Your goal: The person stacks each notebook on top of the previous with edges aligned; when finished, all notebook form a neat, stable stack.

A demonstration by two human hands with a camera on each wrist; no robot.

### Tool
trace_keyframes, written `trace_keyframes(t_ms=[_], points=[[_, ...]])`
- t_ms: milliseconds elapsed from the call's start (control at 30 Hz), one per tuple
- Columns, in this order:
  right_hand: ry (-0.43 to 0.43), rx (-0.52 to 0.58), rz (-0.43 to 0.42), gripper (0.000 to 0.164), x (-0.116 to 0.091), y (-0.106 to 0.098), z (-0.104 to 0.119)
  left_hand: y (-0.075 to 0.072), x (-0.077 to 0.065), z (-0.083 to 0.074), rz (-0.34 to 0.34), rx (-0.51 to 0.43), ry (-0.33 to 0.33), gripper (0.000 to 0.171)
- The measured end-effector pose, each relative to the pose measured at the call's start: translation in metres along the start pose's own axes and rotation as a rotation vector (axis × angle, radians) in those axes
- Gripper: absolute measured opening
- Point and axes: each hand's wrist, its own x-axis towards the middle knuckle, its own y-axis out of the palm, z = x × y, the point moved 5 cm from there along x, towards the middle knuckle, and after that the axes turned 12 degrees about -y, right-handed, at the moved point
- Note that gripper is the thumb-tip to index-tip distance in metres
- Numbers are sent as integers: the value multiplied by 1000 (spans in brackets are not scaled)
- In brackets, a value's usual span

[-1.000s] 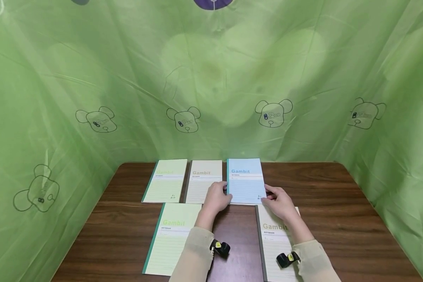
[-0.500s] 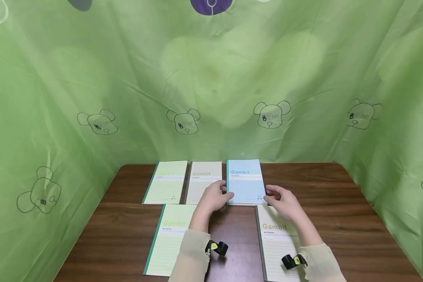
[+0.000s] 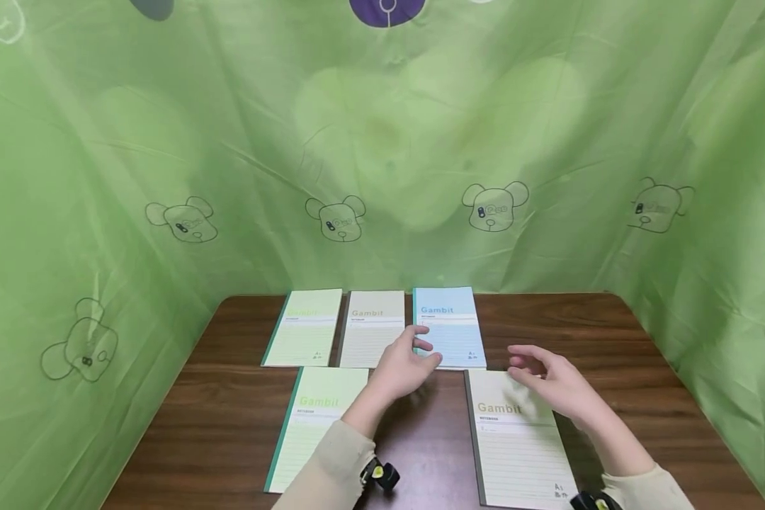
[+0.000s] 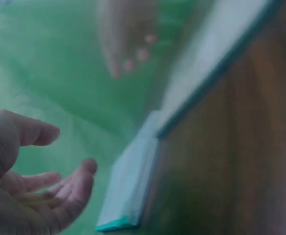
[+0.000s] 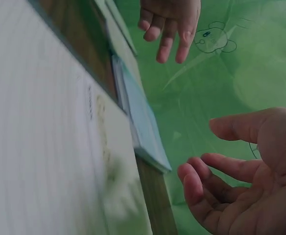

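Note:
The blue notebook (image 3: 449,336) with a teal spine lies at the right end of the back row. My left hand (image 3: 404,361) hovers above its lower left corner, fingers loosely bent and holding nothing; the same hand (image 4: 40,181) is apart from any notebook in the left wrist view. My right hand (image 3: 551,379) is above the upper right of the grey-spined notebook (image 3: 516,446) in the front row, its fingers relaxed around nothing. In the right wrist view, the blue notebook (image 5: 140,115) lies beyond the grey-spined one.
A green notebook (image 3: 302,333) and a beige notebook (image 3: 372,333) fill out the back row. Another green notebook (image 3: 312,418) lies front left, partly under my left forearm. The brown wooden table (image 3: 612,397) ends at a green curtain (image 3: 389,142) with bear drawings.
My hands have come away from the blue notebook's sides. The right hand has moved right and toward me; the left has shifted slightly right. The notebooks lie in the same places.

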Motion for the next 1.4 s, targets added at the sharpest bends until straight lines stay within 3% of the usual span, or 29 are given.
trace_keyframes(t_ms=[233, 433, 767, 1000, 1133, 1300, 1400], points=[[24, 4, 39, 54, -21, -18, -6, 17, -17, 11, 159, 38, -1, 65], [93, 11, 79, 61, -40, -28, -17, 32, -28, 16, 188, -6, -10, 63], [192, 73, 67, 63, -68, -23, -49, 62, -40, 24, 175, -96, -46, 57], [245, 99, 54, 63, -75, -18, -59, 70, -43, 22, 112, 0, 9, 48], [245, 131, 46, 63, -76, -15, -59, 75, -46, 19, 103, -1, 8, 47], [233, 142, 32, 60, -75, -13, -57, 81, -47, 17, 60, -64, -2, 45], [230, 147, 19, 57, -75, -14, -57, 86, -48, 20, 28, -192, -59, 48]])
